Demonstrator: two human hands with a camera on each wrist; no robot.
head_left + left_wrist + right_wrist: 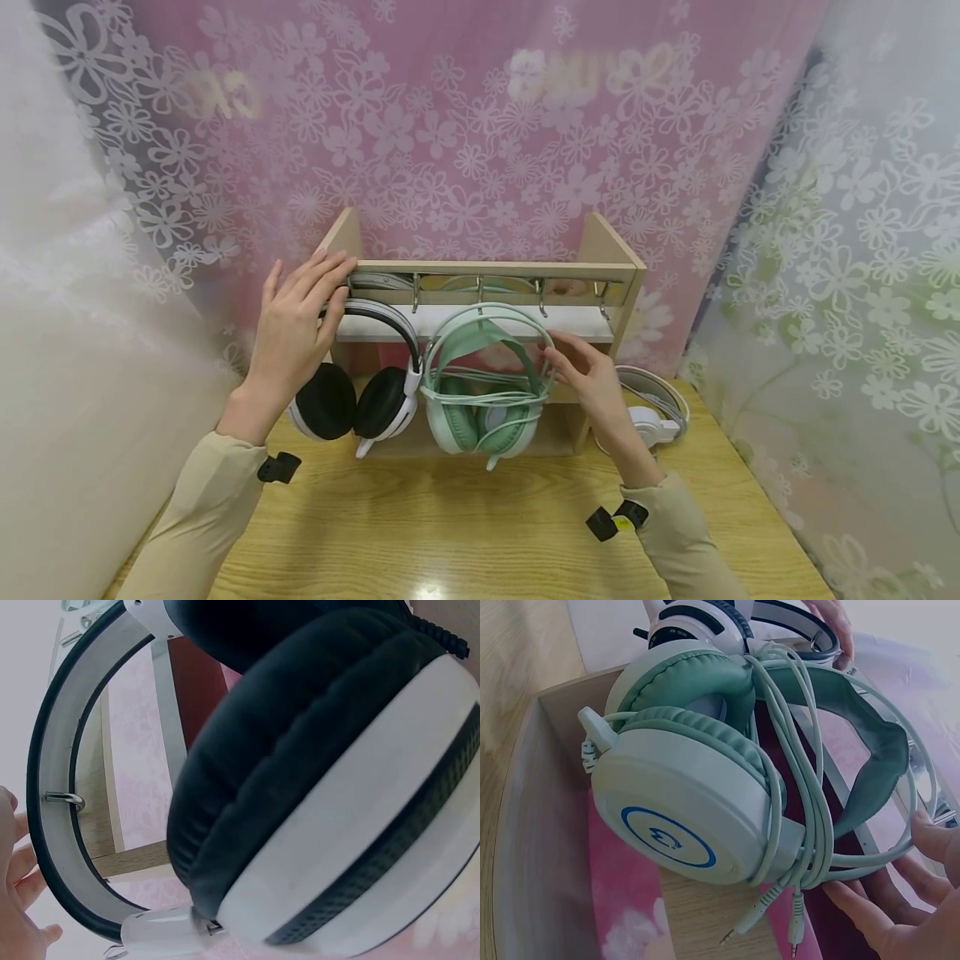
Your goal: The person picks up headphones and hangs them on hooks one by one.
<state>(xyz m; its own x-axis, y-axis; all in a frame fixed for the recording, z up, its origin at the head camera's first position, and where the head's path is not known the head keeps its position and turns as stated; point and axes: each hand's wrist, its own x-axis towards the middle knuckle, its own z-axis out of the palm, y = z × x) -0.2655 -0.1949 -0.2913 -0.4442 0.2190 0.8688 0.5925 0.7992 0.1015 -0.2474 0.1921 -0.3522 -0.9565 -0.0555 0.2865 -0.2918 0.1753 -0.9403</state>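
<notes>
White headphones with black ear pads (382, 404) hang by their headband at the left of a small wooden rack (495, 267). In the left wrist view a metal hook (66, 799) shows inside that headband. My left hand (292, 329) rests at the rack's top left corner, fingers stretched along the board and thumb beside the headband. Mint green headphones (682, 802) with their cable wound round them are in front of the rack's middle. My right hand (592, 383) pinches the right side of their thin outer band between thumb and fingers.
More metal hooks (542, 298) line the rack's upper rail to the right. Another white headset (651, 425) lies on the wooden table (450, 533) beside the rack's right side. A pink flowered curtain (465, 125) hangs behind, with pale sheets at both sides.
</notes>
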